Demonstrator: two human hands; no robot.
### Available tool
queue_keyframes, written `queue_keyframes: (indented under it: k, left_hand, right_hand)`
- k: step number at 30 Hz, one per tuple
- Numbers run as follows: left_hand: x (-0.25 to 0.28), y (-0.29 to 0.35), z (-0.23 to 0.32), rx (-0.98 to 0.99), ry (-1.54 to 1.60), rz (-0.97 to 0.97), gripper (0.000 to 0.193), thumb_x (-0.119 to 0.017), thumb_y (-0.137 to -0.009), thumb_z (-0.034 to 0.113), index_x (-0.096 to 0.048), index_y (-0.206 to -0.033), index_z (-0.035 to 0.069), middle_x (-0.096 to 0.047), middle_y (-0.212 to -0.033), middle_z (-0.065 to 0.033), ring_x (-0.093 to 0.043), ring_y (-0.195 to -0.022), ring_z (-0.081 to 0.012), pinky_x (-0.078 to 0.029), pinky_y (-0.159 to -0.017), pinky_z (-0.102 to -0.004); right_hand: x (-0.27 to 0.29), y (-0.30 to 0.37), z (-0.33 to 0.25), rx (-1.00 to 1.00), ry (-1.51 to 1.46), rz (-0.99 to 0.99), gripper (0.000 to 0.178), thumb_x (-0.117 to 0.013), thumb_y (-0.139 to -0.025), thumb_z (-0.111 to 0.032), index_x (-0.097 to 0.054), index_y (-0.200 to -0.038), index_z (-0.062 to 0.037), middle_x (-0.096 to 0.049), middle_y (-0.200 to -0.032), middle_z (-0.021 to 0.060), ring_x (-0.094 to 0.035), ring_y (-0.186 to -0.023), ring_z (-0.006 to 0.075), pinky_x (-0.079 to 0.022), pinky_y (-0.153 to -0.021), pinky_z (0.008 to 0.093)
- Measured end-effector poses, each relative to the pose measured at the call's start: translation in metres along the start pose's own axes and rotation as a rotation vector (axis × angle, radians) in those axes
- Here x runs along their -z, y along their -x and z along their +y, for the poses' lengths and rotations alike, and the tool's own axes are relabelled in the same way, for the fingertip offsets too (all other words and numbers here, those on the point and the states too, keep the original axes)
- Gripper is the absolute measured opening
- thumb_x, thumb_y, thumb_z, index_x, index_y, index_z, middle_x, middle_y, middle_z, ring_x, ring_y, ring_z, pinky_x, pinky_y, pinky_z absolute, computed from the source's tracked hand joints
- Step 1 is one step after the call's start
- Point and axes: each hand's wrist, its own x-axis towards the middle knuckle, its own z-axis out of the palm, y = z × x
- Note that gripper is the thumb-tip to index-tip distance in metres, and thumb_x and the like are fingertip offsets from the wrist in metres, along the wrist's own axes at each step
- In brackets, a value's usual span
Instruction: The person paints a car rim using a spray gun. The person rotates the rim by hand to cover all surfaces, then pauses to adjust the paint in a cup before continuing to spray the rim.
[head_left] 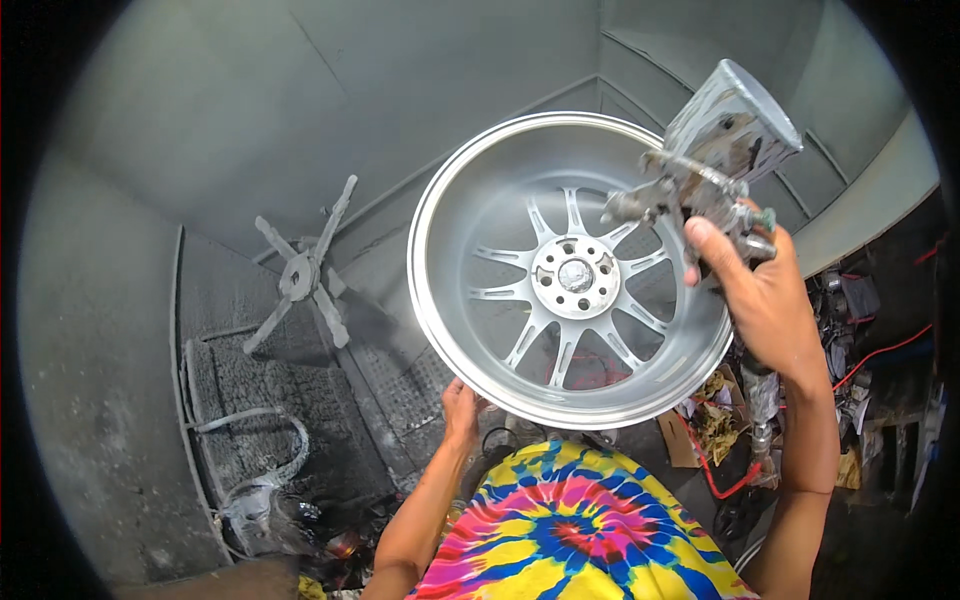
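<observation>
A silver alloy wheel rim [440, 290] with paired thin spokes fills the middle of the head view, its hollow side toward me. My left hand [461, 412] is closed at the wheel's lower left edge; its fingertips are partly hidden behind the rim. A paint spray gun [690, 195] is in my right hand [760, 290], over the right side of the wheel. My right fingers wrap round its body, and the nozzle points left across the spokes. On top sits the gun's tilted metal cup [735, 125], streaked with grey paint. A faint haze shows by the nozzle.
Grey walls [450, 60] enclose the far side. A paint-crusted stand with several arms [298, 278] rises at the left, near a curved pipe [290, 430]. At the right lie a red hose [725, 490], an opened cardboard box [680, 440] and clutter.
</observation>
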Motion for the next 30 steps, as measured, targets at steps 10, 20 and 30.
queue_keyframes:
  k: [10,20,30]
  left_hand:
    - [0.0,-0.009,0.003,-0.083,-0.004,0.034,0.024,-0.063,-0.099,0.02,-0.066,-0.116,0.002,-0.073,-0.1,-0.0078,-0.07,-0.083,-0.0159,-0.058,-0.073,-0.0313]
    - [-0.01,0.045,-0.027,0.139,0.004,-0.28,0.031,-0.055,-0.104,0.021,-0.059,-0.124,-0.002,-0.07,-0.114,-0.0138,-0.072,-0.097,-0.0233,-0.06,-0.086,-0.0363]
    - [-0.019,0.055,-0.02,0.199,0.141,-0.375,0.028,-0.058,-0.102,0.019,-0.064,-0.116,-0.004,-0.072,-0.105,-0.0123,-0.07,-0.091,-0.0196,-0.058,-0.084,-0.0341]
  right_hand:
    - [0.011,0.014,-0.017,-0.073,0.038,-0.135,0.024,-0.067,-0.099,-0.021,-0.066,-0.111,0.0001,-0.062,-0.077,-0.0022,-0.056,-0.071,0.006,-0.045,-0.066,0.0227]
    - [0.003,0.02,-0.036,-0.001,-0.087,-0.221,0.019,-0.064,-0.101,-0.016,-0.063,-0.108,0.0011,-0.066,-0.085,0.0031,-0.063,-0.077,0.01,-0.051,-0.073,0.0263]
    - [0.013,0.023,-0.012,-0.151,0.076,-0.193,0.025,-0.065,-0.1,-0.017,-0.063,-0.117,0.0012,-0.067,-0.089,0.0013,-0.061,-0.075,0.0078,-0.051,-0.071,0.0257]
